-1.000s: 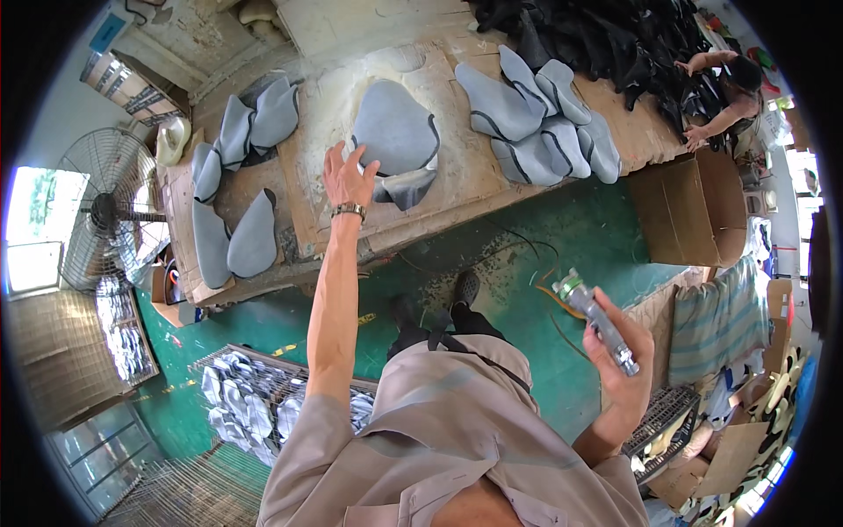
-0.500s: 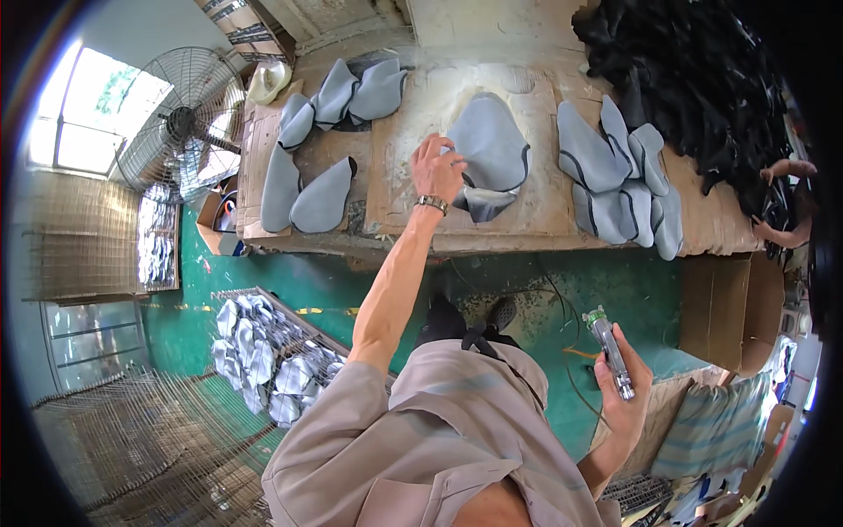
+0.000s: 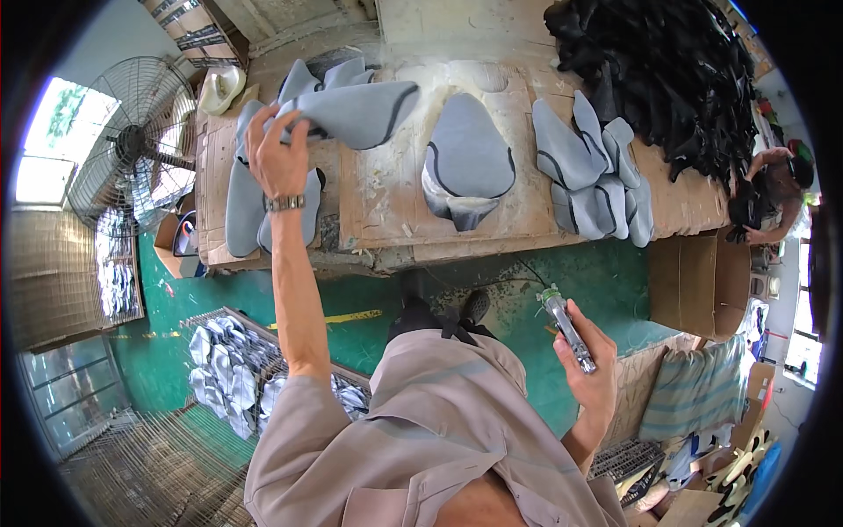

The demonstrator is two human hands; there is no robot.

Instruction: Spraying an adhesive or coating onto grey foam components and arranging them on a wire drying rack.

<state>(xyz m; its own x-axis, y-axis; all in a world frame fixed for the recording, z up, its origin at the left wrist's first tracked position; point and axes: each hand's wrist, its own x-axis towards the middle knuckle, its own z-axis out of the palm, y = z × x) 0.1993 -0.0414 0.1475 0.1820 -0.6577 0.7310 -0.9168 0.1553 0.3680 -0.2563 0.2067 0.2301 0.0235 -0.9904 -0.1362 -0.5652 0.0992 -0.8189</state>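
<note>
My left hand [image 3: 278, 151] grips one end of a grey fabric piece with black edging [image 3: 360, 114]. It hangs over the left part of the table, above other grey pieces that it partly hides. A similar grey piece [image 3: 471, 140] lies mid-table on powdery white cardboard, with a darker, shiny part below its lower edge. Off the table's front, at my right side, my right hand [image 3: 590, 362] is wrapped around a metal spray gun with a green top [image 3: 566, 327]. Another cluster of grey pieces [image 3: 571, 145] rests right of the middle.
Black material [image 3: 650, 79] is heaped at the far right, where another person [image 3: 777, 193] has their hands on it. A cardboard box [image 3: 698, 285] stands by the table's right end. At left are a large fan [image 3: 132, 140] and a wire rack of grey pieces [image 3: 230, 369].
My left hand has moved left from beside the middle piece and now holds a raised grey piece. A grey piece still lies mid-table. My right hand keeps the spray gun. The view has shifted somewhat.
</note>
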